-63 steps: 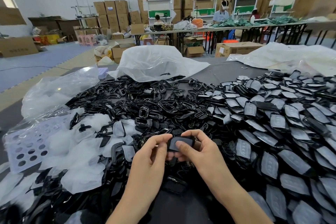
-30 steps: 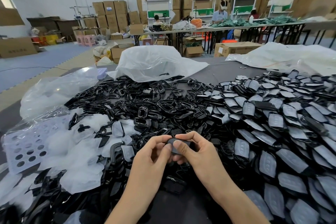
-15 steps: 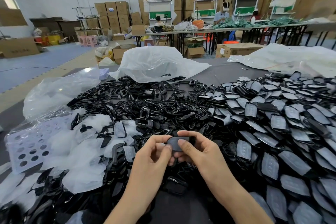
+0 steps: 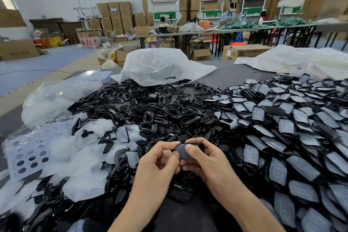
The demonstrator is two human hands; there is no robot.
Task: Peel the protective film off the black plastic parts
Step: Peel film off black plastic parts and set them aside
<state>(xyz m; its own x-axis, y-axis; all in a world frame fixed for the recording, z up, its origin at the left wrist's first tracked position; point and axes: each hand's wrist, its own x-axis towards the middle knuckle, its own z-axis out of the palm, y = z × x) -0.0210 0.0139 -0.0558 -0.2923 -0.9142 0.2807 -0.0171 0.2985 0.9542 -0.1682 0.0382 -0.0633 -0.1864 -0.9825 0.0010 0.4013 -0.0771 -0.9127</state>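
Observation:
Both my hands meet low in the middle of the view over a heap of black plastic parts. My right hand [image 4: 203, 158] grips one small black part [image 4: 182, 151] with grey film on its face, thumb on top. My left hand [image 4: 160, 160] pinches at the part's left edge with thumb and forefinger. To the right lies a large pile of film-covered parts [image 4: 282, 124]. Bare glossy black frames [image 4: 150, 107] are heaped behind my hands. Peeled whitish film pieces [image 4: 82, 165] lie to the left.
A perforated lilac sheet [image 4: 28, 154] sits at the far left under clear plastic bags [image 4: 60, 96]. A big white bag [image 4: 162, 66] lies at the table's far side. Beyond it stand workbenches, cardboard boxes and seated people.
The part has stayed between both hands at the same spot. My fingers have shifted slightly on it, and my left thumb and forefinger now pinch its left edge.

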